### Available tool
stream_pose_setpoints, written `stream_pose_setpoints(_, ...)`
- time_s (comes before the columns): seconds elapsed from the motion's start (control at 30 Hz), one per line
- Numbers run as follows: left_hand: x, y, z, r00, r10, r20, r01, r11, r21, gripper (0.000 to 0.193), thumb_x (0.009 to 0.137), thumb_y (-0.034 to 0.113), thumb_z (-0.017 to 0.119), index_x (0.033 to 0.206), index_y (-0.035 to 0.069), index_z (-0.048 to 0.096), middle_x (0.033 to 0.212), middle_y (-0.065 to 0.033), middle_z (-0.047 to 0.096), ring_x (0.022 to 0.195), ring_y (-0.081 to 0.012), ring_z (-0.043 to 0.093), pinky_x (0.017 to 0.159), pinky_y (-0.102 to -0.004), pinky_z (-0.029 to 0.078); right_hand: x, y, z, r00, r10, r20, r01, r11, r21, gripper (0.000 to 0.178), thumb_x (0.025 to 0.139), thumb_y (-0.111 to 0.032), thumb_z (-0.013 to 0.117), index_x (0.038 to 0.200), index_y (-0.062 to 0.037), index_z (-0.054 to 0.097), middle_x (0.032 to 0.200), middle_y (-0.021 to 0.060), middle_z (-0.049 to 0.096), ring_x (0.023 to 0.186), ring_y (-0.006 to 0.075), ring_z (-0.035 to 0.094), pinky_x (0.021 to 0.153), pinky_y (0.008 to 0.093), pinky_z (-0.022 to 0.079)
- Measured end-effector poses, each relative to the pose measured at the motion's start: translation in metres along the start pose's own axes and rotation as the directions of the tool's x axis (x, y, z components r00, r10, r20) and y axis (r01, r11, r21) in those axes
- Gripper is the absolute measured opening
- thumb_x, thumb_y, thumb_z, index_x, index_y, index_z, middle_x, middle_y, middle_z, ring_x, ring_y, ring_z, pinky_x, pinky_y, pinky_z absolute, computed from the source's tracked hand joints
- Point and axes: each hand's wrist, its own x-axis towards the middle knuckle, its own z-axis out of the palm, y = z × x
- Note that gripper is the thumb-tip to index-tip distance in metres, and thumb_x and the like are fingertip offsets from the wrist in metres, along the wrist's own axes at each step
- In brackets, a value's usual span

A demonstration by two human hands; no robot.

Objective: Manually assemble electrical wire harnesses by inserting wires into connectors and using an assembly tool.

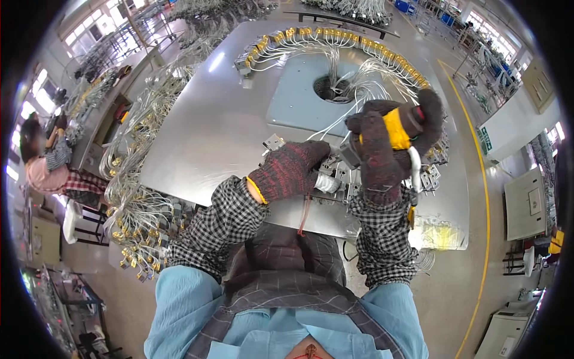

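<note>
Steadying the white-wrapped bundle (327, 182) with the left hand (288, 172), while aligning the right hand (382, 146) squarely, looked the sound method. Right grip appeared wrapped around a yellow-and-dark tool (396, 128), above the right half of the bench (197, 137); left grip could not be told, its fingertips being hidden. Textures noted: coarse-knit gloves, smooth reflective metal bench, pale thin wires (372, 76) fanning toward an arc of blocky, yellow-topped connectors (335, 33).

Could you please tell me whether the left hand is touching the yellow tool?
Apart: the head view shows the left hand well short of the yellow tool, with part of the right hand between them.
</note>
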Motion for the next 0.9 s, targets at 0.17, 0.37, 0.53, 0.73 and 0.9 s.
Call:
stream_pose_setpoints(0.17, -0.009, 0.001, -0.005, 0.999, -0.049, 0.007, 0.049, 0.983, -0.178, 0.075, 0.072, 0.047, 0.081, 0.130, 0.007, 0.056, 0.120, -0.0193, 0.063, 0.107, -0.0382, 0.063, 0.093, -0.0464, 0.050, -0.016, 0.013, 0.006, 0.991, -0.075, 0.113, 0.079, 0.996, -0.029, 0.070, 0.079, 0.011, 0.065, 0.142, -0.0062, 0.038, 0.106, 0.0100, 0.058, 0.081, 0.0132, 0.060, 0.071, 0.0264, 0.054)
stream_pose_setpoints(0.37, -0.026, -0.044, -0.014, 0.974, 0.026, -0.225, 0.012, 0.986, 0.167, 0.085, 0.067, 0.041, 0.086, 0.138, 0.011, 0.051, 0.133, -0.0176, 0.055, 0.120, -0.0357, 0.055, 0.098, -0.0444, 0.048, -0.011, 0.010, -0.006, 0.997, 0.067, 0.042, -0.065, 0.997, -0.034, 0.074, 0.083, 0.004, 0.068, 0.144, -0.0144, 0.029, 0.092, 0.0161, 0.064, 0.071, 0.0207, 0.067, 0.056, 0.0303, 0.058)
stream_pose_setpoints(0.53, -0.017, -0.021, -0.007, 0.975, 0.127, -0.180, -0.096, 0.980, 0.173, 0.085, 0.067, 0.052, 0.081, 0.136, 0.013, 0.052, 0.133, -0.0183, 0.055, 0.122, -0.0383, 0.052, 0.103, -0.0489, 0.041, 0.004, 0.007, -0.009, 0.999, -0.037, -0.023, 0.035, 0.995, -0.089, 0.076, 0.083, -0.005, 0.071, 0.145, -0.0140, 0.028, 0.091, 0.0172, 0.065, 0.069, 0.0239, 0.069, 0.060, 0.0342, 0.058)
stream_pose_setpoints(0.73, -0.023, -0.037, -0.015, 0.956, 0.150, -0.253, -0.102, 0.976, 0.194, 0.070, 0.076, 0.052, 0.074, 0.131, 0.013, 0.057, 0.129, -0.0194, 0.058, 0.119, -0.0392, 0.053, 0.103, -0.0511, 0.040, -0.004, -0.009, -0.009, 0.995, -0.036, 0.097, 0.055, 0.979, -0.199, 0.075, 0.085, -0.003, 0.067, 0.147, -0.0143, 0.025, 0.093, 0.0178, 0.065, 0.072, 0.0239, 0.069, 0.060, 0.0331, 0.058)
stream_pose_setpoints(0.9, -0.027, -0.067, -0.036, 0.982, -0.089, -0.166, 0.099, 0.994, 0.053, 0.052, 0.082, 0.031, 0.074, 0.128, 0.009, 0.061, 0.121, -0.0192, 0.063, 0.112, -0.0375, 0.060, 0.095, -0.0440, 0.048, -0.008, -0.008, -0.012, 0.999, -0.046, -0.008, 0.045, 0.998, -0.048, 0.074, 0.085, 0.000, 0.067, 0.147, -0.0121, 0.027, 0.092, 0.0176, 0.066, 0.072, 0.0228, 0.069, 0.060, 0.0317, 0.058)
